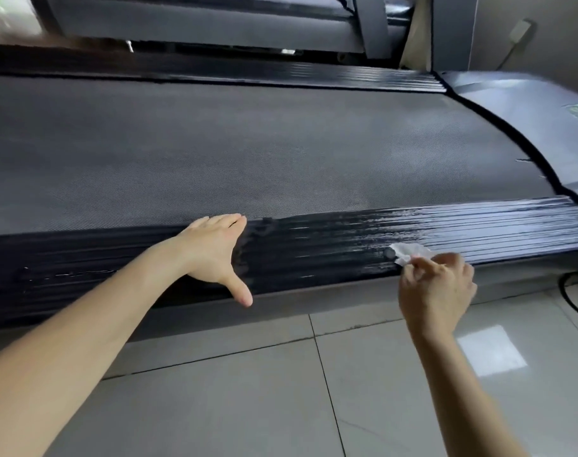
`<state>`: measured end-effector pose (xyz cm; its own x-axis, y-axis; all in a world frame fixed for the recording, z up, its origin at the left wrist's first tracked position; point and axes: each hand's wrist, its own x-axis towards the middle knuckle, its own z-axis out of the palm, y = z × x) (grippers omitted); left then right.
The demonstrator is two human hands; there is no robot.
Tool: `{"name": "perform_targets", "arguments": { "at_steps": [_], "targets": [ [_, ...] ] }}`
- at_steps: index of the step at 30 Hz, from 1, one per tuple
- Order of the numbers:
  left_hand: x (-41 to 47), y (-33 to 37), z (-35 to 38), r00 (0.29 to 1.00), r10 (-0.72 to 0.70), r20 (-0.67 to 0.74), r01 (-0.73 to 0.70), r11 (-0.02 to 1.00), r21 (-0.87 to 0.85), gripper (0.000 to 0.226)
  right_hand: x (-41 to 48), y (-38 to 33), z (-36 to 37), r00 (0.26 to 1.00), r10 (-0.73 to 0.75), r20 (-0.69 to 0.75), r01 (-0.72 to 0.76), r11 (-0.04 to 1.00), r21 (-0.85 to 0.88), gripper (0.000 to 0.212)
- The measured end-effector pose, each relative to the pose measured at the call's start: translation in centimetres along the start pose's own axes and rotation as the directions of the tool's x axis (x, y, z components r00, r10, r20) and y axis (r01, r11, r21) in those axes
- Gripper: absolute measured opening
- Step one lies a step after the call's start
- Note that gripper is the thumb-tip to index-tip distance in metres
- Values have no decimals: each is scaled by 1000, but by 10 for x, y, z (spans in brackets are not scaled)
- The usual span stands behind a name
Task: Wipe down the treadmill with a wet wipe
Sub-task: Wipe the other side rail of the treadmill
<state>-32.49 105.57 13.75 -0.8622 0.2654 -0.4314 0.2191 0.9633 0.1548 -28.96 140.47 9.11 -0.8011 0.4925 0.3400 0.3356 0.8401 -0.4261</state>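
Observation:
The treadmill fills the upper view, with a grey textured belt (248,143) and a black ribbed side rail (330,245) along its near edge. My left hand (215,249) rests flat on that rail, fingers straight and thumb spread toward the floor. My right hand (436,288) pinches a crumpled white wet wipe (409,252) and holds it against the rail's near edge. The rail shines wet with streaks to the right of the wipe.
A grey motor cover (528,127) closes the treadmill's right end. A black cable (574,305) curls on the glossy tiled floor (281,390) at the right. A second machine's grey frame (215,24) stands behind the far rail.

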Motion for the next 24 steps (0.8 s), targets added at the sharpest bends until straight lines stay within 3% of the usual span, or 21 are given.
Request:
{"name": "perform_targets", "arguments": {
  "at_steps": [3, 6, 11, 13, 17, 20, 22, 24],
  "targets": [
    [-1, 6, -4, 1000, -21, 18, 21, 1000, 8, 162, 9, -3, 9, 981, 194, 12, -189, 943, 275, 23],
    [-4, 8, -6, 999, -40, 36, 40, 999, -6, 162, -4, -8, 20, 909, 416, -27, -330, 757, 564, 17],
    [-5, 2, -1, 997, -67, 34, 71, 991, -111, 160, -55, -35, 49, 805, 591, 63, -356, 394, 848, 11],
    [-4, 3, -1, 996, -71, 47, 77, 986, -145, 158, -74, -51, 63, 791, 601, 118, -374, 320, 871, 15],
    [-4, 6, -5, 993, -92, 72, 102, 984, -148, 156, -136, -99, 73, 867, 433, 246, -406, 330, 852, 19],
    [-4, 9, -5, 992, -99, 76, 108, 986, -123, 157, -187, -125, 72, 935, 113, 335, -353, 361, 863, 23],
    [-4, 10, -6, 991, -101, 83, 110, 987, -116, 157, -195, -123, 75, 956, -46, 290, -247, 408, 879, 14],
    [-3, 13, -5, 988, -125, 89, 136, 982, -134, 156, -175, -105, 79, 979, -20, 203, -173, 442, 880, 14]
  ]
}}
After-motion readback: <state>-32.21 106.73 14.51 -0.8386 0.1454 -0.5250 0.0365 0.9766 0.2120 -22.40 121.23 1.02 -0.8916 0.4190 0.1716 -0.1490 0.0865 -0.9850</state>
